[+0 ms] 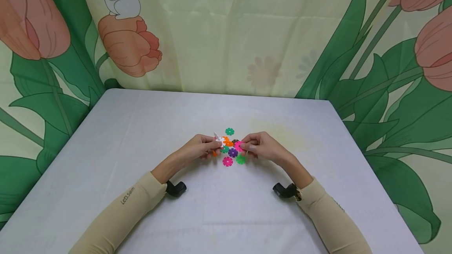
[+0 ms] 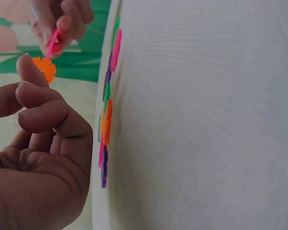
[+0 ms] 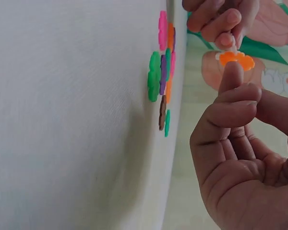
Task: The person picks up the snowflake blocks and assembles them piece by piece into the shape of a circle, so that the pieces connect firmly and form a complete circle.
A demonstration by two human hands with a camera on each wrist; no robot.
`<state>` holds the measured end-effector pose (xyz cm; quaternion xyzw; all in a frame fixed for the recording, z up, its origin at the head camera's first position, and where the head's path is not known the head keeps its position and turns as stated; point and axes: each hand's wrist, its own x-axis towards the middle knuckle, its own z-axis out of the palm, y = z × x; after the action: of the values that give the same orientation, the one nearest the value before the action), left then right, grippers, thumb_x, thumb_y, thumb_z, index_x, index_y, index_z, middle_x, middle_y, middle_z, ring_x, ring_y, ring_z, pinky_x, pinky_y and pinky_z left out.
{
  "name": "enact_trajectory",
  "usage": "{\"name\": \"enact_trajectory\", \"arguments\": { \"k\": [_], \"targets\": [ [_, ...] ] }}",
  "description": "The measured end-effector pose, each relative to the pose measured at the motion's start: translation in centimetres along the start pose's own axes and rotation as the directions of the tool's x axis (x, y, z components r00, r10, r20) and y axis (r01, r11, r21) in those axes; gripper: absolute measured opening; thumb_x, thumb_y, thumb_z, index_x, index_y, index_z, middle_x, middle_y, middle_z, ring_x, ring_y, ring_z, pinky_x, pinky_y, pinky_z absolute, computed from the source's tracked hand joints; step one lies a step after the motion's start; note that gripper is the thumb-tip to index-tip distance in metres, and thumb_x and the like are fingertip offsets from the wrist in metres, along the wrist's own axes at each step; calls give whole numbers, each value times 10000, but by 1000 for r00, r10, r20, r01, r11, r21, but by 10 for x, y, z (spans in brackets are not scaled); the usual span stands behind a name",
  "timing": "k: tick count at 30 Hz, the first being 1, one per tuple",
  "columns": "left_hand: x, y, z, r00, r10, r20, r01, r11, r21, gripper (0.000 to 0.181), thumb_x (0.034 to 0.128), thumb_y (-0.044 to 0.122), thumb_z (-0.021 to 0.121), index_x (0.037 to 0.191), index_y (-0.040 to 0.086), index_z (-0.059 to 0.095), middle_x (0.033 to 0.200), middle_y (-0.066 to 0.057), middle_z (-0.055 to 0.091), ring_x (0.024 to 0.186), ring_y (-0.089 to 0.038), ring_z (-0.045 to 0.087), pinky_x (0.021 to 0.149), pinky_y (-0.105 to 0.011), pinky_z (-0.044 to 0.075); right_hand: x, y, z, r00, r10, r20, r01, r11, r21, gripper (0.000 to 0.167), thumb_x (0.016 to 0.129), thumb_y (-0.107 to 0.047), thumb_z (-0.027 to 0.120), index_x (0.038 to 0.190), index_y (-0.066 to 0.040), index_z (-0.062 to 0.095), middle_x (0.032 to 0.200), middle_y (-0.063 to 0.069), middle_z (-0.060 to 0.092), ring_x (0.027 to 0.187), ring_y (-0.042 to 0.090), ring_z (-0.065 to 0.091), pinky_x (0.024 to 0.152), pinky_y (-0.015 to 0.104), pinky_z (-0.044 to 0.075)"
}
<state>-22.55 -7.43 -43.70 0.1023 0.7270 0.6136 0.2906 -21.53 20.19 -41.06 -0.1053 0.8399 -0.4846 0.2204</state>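
Observation:
Between thumb and fingers, the left hand [image 1: 200, 147] pinches white flower-shaped discs [image 1: 220, 141]. Orange discs [image 1: 227, 141] extend from the white ones toward the right hand [image 1: 263, 147], which pinches a pink disc [image 1: 238, 146]. In the left wrist view the pink disc [image 2: 52, 44] appears edge-on beside an orange disc [image 2: 44, 69], above the left hand [image 2: 43, 143]. The right wrist view has orange discs [image 3: 236, 60] beyond the fingertips of the right hand [image 3: 245, 148]. Whether the pink disc is joined to the orange ones, I cannot tell.
Several loose discs lie on the white table [image 1: 226, 207] under and around the hands, among them a teal one [image 1: 230, 131], a purple one [image 1: 232, 152], a pink one [image 1: 227, 161] and a green one [image 1: 241, 159]. A printed curtain [image 1: 229, 30] hangs behind the table.

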Motion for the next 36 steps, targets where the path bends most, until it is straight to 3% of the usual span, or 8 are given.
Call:
{"name": "enact_trajectory", "arguments": {
  "k": [10, 27, 36],
  "targets": [
    [0, 1, 0, 1000, -3, 3, 3, 1000, 15, 352, 1064, 273, 637, 1125, -64, 721, 791, 5, 702, 641, -109, 498, 584, -216, 379, 0, -2, 1, 999, -29, 31, 28, 999, 44, 240, 1037, -160, 683, 1200, 11, 724, 890, 185, 750, 662, 142, 584, 620, 233, 506],
    [0, 0, 2, 1000, 4, 17, -4, 1000, 18, 336, 1054, 258, 647, 1097, -67, 721, 803, -1, 707, 644, -107, 488, 588, -218, 375, 0, -1, 4, 999, -20, 49, 15, 996, 87, 242, 1034, -158, 689, 1192, 24, 710, 809, 115, 724, 658, 153, 592, 627, 226, 518],
    [1, -2, 0, 1000, 9, 24, -10, 1000, 27, 274, 1044, 261, 673, 994, 4, 754, 798, -8, 711, 643, -107, 476, 584, -221, 361, 1, 2, 6, 997, -38, 62, 32, 994, 104, 230, 1032, -149, 690, 1163, 39, 707, 765, 52, 707, 650, 135, 589, 634, 250, 526]
  ]
}}
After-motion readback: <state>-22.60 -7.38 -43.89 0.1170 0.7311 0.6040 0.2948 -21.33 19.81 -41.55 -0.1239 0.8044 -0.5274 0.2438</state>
